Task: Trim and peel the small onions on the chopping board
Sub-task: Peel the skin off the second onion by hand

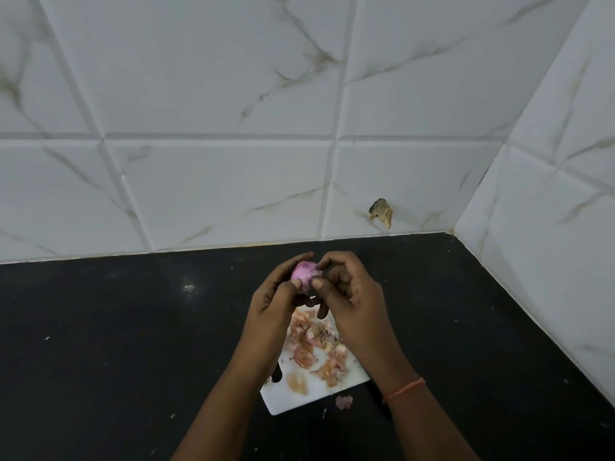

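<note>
We cradle the small pink onion (pixel 301 276) in our left hand (pixel 271 306), fingers curled round it, above the white chopping board (pixel 299 395), so loosened skins (pixel 316 347) drop there. Our right hand (pixel 352 304) pinches its skin with thumb and fingertips, apparently to peel it.

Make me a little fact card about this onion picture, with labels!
left hand: left hand holds the small onion above the board
right hand: right hand pinches at the onion's skin
chopping board: white chopping board on the black counter
on the board: heap of onion peels
off the board: one peel scrap on the counter
wall: white marbled tiles
</note>
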Motion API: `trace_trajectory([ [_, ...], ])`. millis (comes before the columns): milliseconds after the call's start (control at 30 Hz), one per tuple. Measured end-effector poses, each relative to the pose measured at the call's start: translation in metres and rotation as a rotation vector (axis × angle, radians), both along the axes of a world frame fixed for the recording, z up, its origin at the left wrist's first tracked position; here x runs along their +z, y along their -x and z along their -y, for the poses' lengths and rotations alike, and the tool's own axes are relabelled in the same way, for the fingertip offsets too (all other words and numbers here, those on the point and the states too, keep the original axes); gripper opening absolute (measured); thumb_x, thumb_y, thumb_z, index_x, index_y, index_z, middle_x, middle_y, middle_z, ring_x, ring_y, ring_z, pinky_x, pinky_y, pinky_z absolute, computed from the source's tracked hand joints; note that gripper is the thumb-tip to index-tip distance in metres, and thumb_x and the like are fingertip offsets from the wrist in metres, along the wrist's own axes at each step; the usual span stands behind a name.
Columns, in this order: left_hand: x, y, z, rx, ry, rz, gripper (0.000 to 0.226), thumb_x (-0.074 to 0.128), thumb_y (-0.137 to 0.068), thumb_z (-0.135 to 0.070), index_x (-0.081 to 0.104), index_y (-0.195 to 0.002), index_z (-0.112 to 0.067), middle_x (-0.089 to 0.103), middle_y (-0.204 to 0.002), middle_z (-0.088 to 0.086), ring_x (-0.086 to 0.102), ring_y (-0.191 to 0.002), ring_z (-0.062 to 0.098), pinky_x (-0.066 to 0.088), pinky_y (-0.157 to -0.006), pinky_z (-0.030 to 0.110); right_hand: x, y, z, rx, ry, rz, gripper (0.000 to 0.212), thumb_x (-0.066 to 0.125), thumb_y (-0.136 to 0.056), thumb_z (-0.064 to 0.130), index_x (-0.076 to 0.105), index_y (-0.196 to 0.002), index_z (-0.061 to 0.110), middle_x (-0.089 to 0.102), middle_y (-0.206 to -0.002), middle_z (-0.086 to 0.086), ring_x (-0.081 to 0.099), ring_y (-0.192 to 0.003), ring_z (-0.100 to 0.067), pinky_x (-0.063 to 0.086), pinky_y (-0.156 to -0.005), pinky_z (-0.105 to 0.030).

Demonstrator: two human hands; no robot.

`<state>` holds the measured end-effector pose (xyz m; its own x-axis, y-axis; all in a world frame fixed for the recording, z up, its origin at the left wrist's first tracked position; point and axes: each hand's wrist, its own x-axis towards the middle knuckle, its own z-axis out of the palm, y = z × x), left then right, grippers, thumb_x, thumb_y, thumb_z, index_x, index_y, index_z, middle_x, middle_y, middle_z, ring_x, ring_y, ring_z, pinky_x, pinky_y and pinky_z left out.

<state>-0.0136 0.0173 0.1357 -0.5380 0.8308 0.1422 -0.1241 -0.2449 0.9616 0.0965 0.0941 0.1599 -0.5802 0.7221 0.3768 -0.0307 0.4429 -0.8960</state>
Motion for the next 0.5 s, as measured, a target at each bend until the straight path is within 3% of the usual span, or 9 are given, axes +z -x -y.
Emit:
trace_trajectory([
  [100, 0.001, -0.001, 0.000, -0.014, 0.010, 0.032, 0.037, 0.040, -0.104, -0.006, 0.066, -0.127, -0.018, 0.072, -0.119, 0.004, 0.068, -0.110, 0.021, 0.056, -0.084, 0.026, -0.005, 0.000, 0.003, -0.040, -0.012, -0.025, 0.012, 0.062, -0.093, 0.013, 0.059, -0.098, 0.024, 0.068, -0.085, 0.011, 0.069, -0.075, -0.010, 0.055, -0.057, -0.022],
  [300, 0.003, 0.001, 0.000, -0.048, 0.003, 0.069, 0.043, 0.032, -0.104, -0.005, 0.068, -0.125, -0.019, 0.072, -0.120, 0.008, 0.068, -0.112, 0.026, 0.056, -0.087, 0.033, -0.003, -0.003, 0.001, -0.029, 0.067, 0.001, 0.020, 0.065, -0.092, 0.019, 0.059, -0.111, 0.020, 0.070, -0.090, 0.005, 0.068, -0.077, -0.011, 0.053, -0.064, -0.021],
  [433, 0.003, 0.000, -0.001, -0.056, -0.014, 0.086, 0.042, 0.040, -0.095, -0.017, 0.068, -0.126, -0.020, 0.071, -0.123, 0.009, 0.066, -0.116, 0.026, 0.056, -0.092, 0.035, 0.002, -0.005, 0.001, -0.017, 0.049, 0.007, 0.018, 0.066, -0.091, 0.014, 0.061, -0.106, 0.022, 0.068, -0.084, 0.007, 0.068, -0.077, -0.011, 0.054, -0.060, -0.023],
  [500, 0.004, 0.000, -0.001, -0.044, -0.021, 0.071, 0.039, 0.041, -0.098, -0.012, 0.067, -0.126, -0.020, 0.071, -0.122, 0.008, 0.066, -0.115, 0.025, 0.057, -0.091, 0.032, 0.003, -0.005, 0.002, -0.013, 0.031, 0.014, 0.017, 0.066, -0.091, 0.014, 0.061, -0.104, 0.023, 0.068, -0.084, 0.010, 0.069, -0.078, -0.010, 0.055, -0.061, -0.023],
])
